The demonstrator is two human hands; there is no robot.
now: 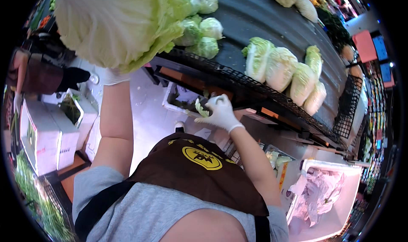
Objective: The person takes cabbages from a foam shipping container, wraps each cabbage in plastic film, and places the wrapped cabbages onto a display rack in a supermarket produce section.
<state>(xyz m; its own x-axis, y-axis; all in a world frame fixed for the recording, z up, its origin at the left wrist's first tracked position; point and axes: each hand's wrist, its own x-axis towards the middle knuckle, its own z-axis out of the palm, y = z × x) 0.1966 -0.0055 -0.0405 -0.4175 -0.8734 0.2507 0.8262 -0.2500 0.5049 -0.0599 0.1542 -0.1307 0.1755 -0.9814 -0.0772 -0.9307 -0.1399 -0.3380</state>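
A large head of Chinese cabbage, pale with frilled green edges, is raised at the upper left. My left hand, in a white glove, holds it from below; the cabbage hides the fingers. Lower and nearer the middle, my gloved right hand hovers beside the shelf's front edge, thumb apart from its curled fingers. A small green leaf scrap shows at its fingertips; whether they grip it or it is loose, I cannot tell. Below them on the floor is a white foam box with leaf scraps and purplish wrapping inside.
Several wrapped Chinese cabbages and round wrapped heads sit on the dark display shelf, behind a black mesh rail. An open foam box stands at right. Stacked white boxes and another person are at left.
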